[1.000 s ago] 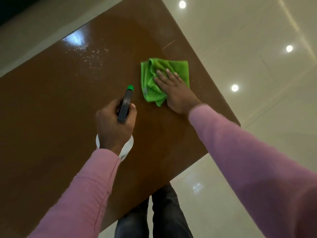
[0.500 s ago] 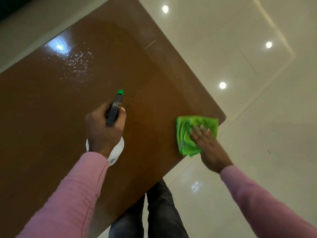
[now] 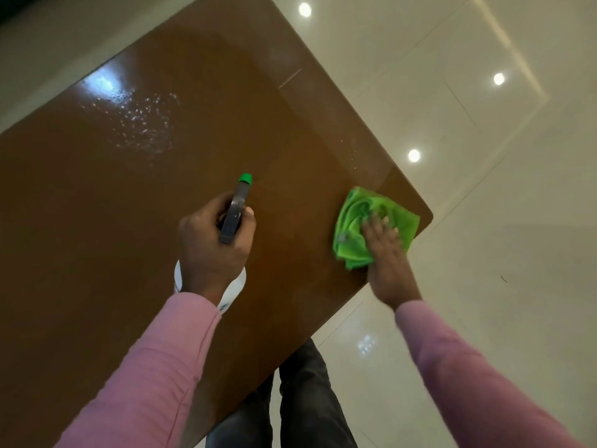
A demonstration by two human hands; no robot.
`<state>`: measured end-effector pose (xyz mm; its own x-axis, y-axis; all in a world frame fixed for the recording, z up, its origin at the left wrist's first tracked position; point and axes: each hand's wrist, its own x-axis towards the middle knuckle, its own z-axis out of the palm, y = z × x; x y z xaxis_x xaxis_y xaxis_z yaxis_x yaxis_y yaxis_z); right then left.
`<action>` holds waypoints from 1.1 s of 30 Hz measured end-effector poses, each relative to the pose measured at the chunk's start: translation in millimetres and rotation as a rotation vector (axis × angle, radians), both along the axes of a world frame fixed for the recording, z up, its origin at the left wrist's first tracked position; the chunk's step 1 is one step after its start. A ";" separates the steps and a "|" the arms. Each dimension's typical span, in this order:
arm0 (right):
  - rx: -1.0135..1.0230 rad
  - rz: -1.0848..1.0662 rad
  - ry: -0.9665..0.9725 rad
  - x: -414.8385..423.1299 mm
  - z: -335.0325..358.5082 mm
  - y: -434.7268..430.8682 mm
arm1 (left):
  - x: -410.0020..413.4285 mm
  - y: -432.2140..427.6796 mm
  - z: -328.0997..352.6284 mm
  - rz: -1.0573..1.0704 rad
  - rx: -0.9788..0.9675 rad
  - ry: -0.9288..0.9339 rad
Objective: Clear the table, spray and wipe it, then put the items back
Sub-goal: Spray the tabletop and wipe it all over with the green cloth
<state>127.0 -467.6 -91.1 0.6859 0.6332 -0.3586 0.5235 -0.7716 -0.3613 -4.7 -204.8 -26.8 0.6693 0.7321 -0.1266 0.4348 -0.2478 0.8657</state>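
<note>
Head view: a glossy brown table (image 3: 113, 221) is seen from above. At centre frame, a spray bottle (image 3: 235, 215) is gripped by the left hand (image 3: 211, 250), fingers curled round its neck, green nozzle pointed toward the top of the frame. At the table's right corner, a crumpled green cloth (image 3: 355, 231) is pressed down by the right hand (image 3: 387, 257), fingers laid straight. Spray droplets (image 3: 142, 121) are seen at upper left.

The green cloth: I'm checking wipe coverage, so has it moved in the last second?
Yes. The green cloth, pressed under the right hand, slid along the right edge of the table toward the person, from mid-edge to the near right corner.
</note>
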 end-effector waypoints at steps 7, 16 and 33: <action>-0.028 -0.434 -0.051 63.3 -1.2 67.6 | -7.8 2.4 -3.9 -0.002 -0.050 -0.025; -0.002 -0.116 -0.006 -18.9 5.3 84.6 | -9.4 14.1 -0.5 0.010 -0.086 -0.021; -0.015 -0.074 -0.020 19.4 1.5 129.9 | -11.4 15.4 -4.5 -0.003 -0.072 -0.059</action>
